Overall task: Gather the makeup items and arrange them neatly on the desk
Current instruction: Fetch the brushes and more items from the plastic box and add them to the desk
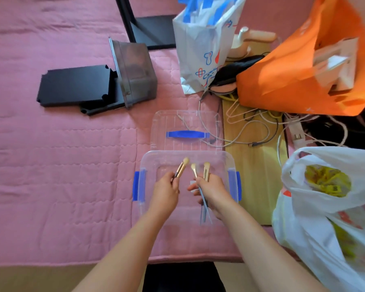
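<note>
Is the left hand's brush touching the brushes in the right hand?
Apart. The head view shows the clear box between the makeup brush in the left hand and the two brushes in the right hand.

I see a pink quilt (51,165) with black panels (74,87) touching a tipped grey bin (135,72). Right side: orange bag (282,81), printed white bag (198,49), plastic bag (314,207), tangled cables (251,127) over a wooden board (255,175).

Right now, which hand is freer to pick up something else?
Left, probably. The left hand pinches only a thin clutch of brushes; the right hand grips a fuller brush bundle, with blue handles sticking out below.
</note>
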Tool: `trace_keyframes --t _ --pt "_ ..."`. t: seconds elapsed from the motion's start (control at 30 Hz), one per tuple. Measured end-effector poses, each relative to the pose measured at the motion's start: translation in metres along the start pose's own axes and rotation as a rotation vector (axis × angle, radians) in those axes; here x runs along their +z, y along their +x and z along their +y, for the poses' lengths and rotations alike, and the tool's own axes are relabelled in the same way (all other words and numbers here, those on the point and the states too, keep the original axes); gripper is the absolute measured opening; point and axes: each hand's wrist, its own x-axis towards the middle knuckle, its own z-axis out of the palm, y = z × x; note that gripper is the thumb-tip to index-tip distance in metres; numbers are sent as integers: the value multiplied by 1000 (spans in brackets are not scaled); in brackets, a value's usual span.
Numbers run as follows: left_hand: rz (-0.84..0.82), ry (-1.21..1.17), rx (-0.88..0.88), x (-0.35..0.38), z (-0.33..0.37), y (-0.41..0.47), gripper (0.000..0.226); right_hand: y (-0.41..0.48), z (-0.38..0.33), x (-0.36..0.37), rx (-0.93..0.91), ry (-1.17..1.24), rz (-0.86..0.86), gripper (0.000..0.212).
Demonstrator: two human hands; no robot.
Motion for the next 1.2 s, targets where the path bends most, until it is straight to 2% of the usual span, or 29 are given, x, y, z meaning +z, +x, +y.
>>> trace_keyframes --t 0.2,0.63,0.9,1.03,1.2 --pt "68 -371 -152 -23 29 -79 21 -85 -18 -20 -34 86 -153 17" --pt "250 -872 -220 -55 53 -269 12 -224 -4 -47 -133 -186 -310 24" --pt "418 -959 -261 -69 27 -354 13 -290 10 -25 -135 -244 -451 24" --pt "516 -994 -283 -81 2 -385 14 -312 21 2 -140 -343 -509 23" --pt "643 -1054 -322 -97 -31 -422 15 -341 31 49 -252 -559 -568 22"
